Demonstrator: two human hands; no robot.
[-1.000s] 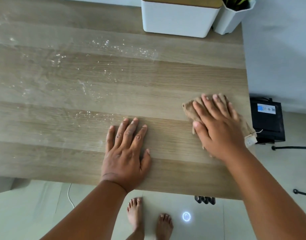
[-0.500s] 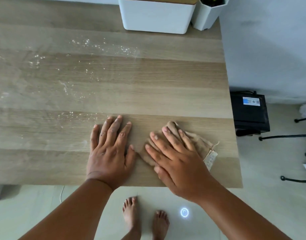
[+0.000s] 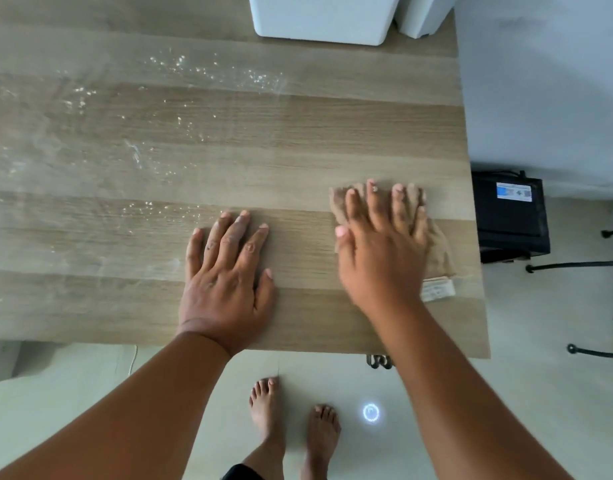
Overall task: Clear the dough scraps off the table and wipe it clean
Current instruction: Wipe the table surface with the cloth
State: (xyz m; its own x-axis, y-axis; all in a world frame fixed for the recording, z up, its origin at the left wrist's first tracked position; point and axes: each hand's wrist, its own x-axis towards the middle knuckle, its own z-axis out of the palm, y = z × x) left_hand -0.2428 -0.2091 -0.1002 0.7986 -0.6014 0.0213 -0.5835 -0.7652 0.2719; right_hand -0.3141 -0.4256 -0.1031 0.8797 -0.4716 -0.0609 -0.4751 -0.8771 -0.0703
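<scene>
My right hand [image 3: 381, 247] presses flat, fingers spread, on a brown cloth [image 3: 436, 251] with a white label, near the right edge of the wooden table [image 3: 298, 140]. It is blurred with motion. My left hand [image 3: 225, 275] lies flat on the bare wood just left of it, fingers straight, holding nothing. White flour specks and smears [image 3: 201, 69] cover the table's left and far middle parts. No dough lumps show clearly.
A white box [image 3: 319, 19] and a white pot [image 3: 423, 15] stand at the table's far edge. A black device [image 3: 509, 216] sits on the floor to the right, beside black metal legs [image 3: 575, 266]. My bare feet [image 3: 294, 427] stand below the near edge.
My right hand has slid the cloth from beside my left hand back to the right and a little farther away. The left hand has stayed put.
</scene>
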